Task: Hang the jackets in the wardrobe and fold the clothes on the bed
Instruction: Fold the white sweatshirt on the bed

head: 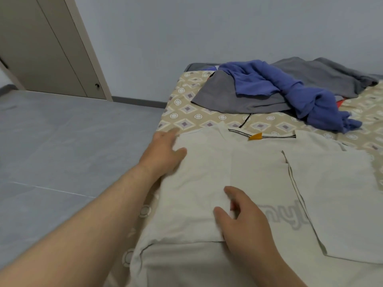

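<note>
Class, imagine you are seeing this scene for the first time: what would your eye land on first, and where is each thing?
First, the cream T-shirt spread on the near part of the patterned bed, the left hand at its left edge and the right hand resting on its middle. Next, the crumpled blue garment lying over a grey garment at the bed's far end.

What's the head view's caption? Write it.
Left hand and right hand rest on a cream shirt on the bed, blue clothes behind.
</note>
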The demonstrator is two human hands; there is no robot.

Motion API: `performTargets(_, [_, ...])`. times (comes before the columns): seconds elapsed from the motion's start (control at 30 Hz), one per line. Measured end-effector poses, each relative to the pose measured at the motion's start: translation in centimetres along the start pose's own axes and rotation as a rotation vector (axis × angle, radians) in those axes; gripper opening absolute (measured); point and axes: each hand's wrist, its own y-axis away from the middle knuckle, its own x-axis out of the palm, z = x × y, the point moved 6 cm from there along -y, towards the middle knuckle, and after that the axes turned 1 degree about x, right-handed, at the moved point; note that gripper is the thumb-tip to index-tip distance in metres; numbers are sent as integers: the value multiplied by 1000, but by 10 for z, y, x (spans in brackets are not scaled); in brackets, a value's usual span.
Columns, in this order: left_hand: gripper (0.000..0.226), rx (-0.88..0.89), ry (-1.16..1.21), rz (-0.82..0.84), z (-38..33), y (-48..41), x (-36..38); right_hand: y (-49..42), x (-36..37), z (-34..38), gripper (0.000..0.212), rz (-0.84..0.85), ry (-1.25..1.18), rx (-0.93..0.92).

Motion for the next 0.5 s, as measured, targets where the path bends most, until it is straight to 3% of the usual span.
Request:
performTargets(0.07, [32, 65, -143, 100, -3, -22, 8, -2, 4, 2, 50, 16, 67, -68])
performTargets(0.13, [12, 56, -124, 100, 0, -39, 4, -6, 8, 3, 50, 8, 99, -128])
performTargets(0.3, [28, 11, -233, -221, 20, -54, -24, -18, 19, 18, 52, -30, 132, -225])
performTargets(0.43, [15, 2, -115, -254, 18, -37, -13, -19, 23, 17, 53, -25, 164, -202])
performTargets(0.5, [32, 38, -163, -352, 1, -10, -15, -17, 20, 14, 54, -32, 142, -168])
